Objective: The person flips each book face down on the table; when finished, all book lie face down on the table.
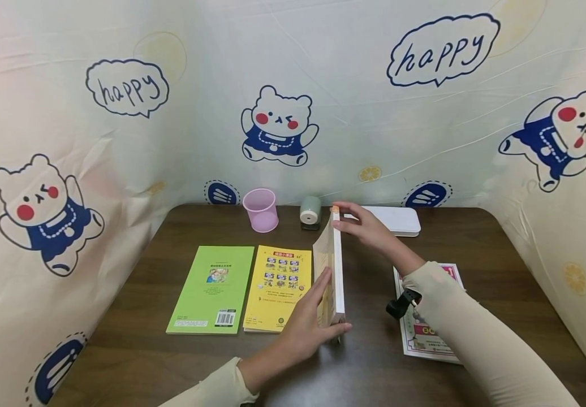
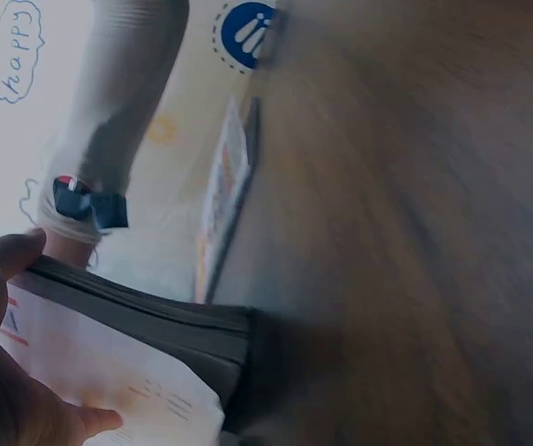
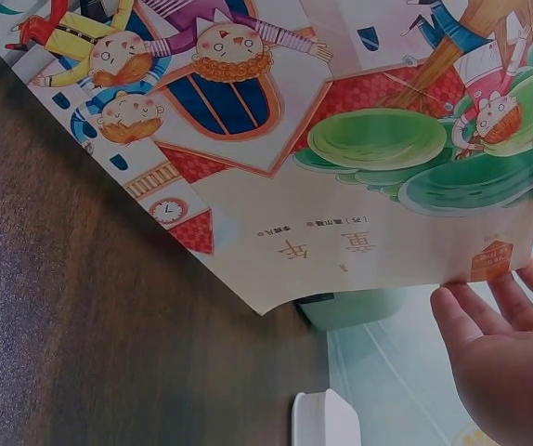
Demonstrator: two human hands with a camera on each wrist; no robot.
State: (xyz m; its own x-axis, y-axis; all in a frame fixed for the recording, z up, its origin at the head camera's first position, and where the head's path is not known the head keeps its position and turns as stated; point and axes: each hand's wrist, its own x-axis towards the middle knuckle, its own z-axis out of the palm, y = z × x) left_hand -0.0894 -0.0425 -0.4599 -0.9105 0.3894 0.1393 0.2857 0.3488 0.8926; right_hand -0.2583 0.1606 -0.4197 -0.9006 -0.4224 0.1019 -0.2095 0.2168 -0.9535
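A book [image 1: 338,260] stands on edge above the middle of the table, its narrow side facing up. My left hand [image 1: 305,322] grips its near end, fingers against the left cover and thumb across the other side. At the far top corner, my right hand [image 1: 366,226] holds the book with its fingertips. The right wrist view shows its illustrated cover [image 3: 248,167] with cartoon children. In the left wrist view, the page block [image 2: 155,321] lies between the thumb and fingers. Left of the book lie a yellow book [image 1: 280,288] and a green book [image 1: 211,291].
A pink cup [image 1: 261,210], a green pencil sharpener [image 1: 310,212] and a white case [image 1: 397,219] stand along the back edge. Another book [image 1: 432,339] lies at the right, partly under the right forearm. A printed cloth [image 1: 323,68] hangs behind the wooden table [image 1: 135,362].
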